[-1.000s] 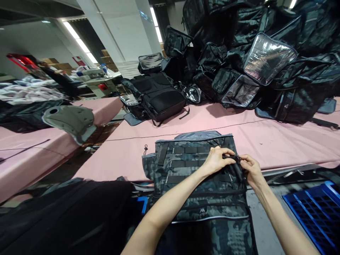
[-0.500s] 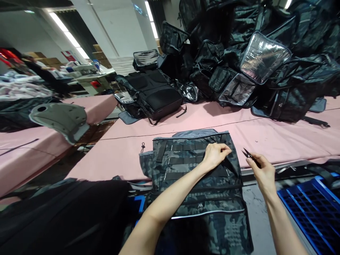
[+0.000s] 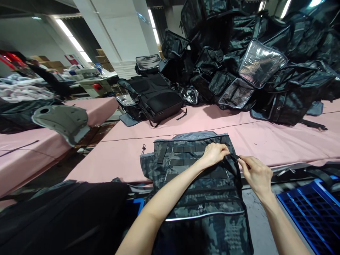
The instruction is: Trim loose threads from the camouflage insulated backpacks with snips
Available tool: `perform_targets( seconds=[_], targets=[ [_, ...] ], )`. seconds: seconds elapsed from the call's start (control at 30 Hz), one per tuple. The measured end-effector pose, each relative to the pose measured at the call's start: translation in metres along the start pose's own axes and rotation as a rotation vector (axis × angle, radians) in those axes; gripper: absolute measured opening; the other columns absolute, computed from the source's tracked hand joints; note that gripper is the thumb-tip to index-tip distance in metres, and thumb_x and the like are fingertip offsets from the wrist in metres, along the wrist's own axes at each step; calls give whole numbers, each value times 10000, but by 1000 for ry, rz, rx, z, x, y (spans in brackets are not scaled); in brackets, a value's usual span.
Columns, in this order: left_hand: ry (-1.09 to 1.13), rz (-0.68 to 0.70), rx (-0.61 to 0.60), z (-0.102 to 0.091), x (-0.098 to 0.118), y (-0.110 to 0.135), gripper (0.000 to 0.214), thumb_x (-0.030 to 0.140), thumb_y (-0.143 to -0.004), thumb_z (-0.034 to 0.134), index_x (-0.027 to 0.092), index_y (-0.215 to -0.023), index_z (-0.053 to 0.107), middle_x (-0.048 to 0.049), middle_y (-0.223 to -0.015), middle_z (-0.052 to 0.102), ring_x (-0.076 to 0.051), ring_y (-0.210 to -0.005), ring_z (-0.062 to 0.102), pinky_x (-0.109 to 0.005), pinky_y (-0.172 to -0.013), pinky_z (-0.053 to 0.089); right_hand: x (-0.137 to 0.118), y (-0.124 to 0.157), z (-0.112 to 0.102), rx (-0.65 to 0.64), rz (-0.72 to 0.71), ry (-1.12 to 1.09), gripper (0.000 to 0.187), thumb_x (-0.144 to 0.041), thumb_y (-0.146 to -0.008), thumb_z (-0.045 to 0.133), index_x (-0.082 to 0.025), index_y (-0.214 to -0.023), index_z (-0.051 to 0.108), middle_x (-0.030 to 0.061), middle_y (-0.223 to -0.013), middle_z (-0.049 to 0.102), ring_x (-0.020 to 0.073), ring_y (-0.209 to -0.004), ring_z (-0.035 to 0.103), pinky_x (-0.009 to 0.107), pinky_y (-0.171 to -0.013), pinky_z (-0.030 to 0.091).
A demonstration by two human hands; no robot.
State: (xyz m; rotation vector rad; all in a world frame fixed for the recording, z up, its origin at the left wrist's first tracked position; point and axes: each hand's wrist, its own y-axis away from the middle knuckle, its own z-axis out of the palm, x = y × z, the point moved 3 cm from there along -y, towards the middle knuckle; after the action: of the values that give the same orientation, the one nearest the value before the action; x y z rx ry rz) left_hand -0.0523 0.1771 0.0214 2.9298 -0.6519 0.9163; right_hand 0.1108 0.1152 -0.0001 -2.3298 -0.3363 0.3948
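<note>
A dark camouflage backpack lies flat at the near edge of the pink table, its webbing rows facing up. My left hand pinches the bag's fabric near its upper right corner. My right hand is closed on small black thread snips, whose tips touch the bag right beside my left fingers.
A big heap of dark bags with clear panels fills the back right of the table. A black backpack lies behind the camouflage one. A blue plastic crate stands at lower right. A grey moulded panel rests on the left table.
My right hand, which had drawn away to the right with the snips, has come back to the bag's corner beside my left fingers. The left hand kept its grip.
</note>
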Motion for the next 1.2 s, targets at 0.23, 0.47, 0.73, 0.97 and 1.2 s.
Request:
perform_targets(
  seconds=[0.23, 0.47, 0.73, 0.97, 1.2],
  targets=[
    [-207, 175, 85, 0, 12, 6, 260, 328, -910, 383, 229, -927, 622, -14, -905, 632, -155, -775, 598, -238, -685, 431, 3, -14, -2, -101, -28, 53, 271, -397, -872, 496, -219, -859, 699, 19, -797, 698, 128, -666, 616, 244, -518, 302],
    [-123, 157, 109, 7, 5, 6, 199, 264, -910, 406, 191, -886, 590, -17, -868, 589, -133, -772, 574, -223, -702, 425, 13, -18, -6, -192, 41, 47, 329, -444, -877, 452, -238, -880, 708, 27, -852, 704, 156, -694, 633, 254, -537, 341],
    [-130, 193, 126, 8, 10, 8, 188, 247, -914, 395, 192, -909, 575, -22, -877, 561, -132, -780, 558, -222, -715, 426, 9, -22, -4, -270, 22, 98, 265, -432, -850, 503, -261, -880, 702, 5, -846, 702, 161, -665, 619, 258, -487, 270],
    [-126, 208, 153, 7, 11, 7, 184, 242, -912, 397, 179, -879, 566, -21, -855, 559, -134, -766, 557, -225, -702, 424, 6, -24, -7, -277, 15, 121, 304, -449, -863, 469, -251, -880, 700, 22, -837, 696, 153, -641, 604, 264, -483, 248],
    [-36, 170, 151, 4, 12, 6, 175, 203, -880, 421, 167, -843, 589, -33, -874, 597, -143, -792, 578, -241, -747, 447, 4, -29, -7, -295, 16, 167, 305, -417, -864, 464, -229, -766, 683, 30, -769, 683, 149, -607, 579, 269, -477, 193]
  ],
)
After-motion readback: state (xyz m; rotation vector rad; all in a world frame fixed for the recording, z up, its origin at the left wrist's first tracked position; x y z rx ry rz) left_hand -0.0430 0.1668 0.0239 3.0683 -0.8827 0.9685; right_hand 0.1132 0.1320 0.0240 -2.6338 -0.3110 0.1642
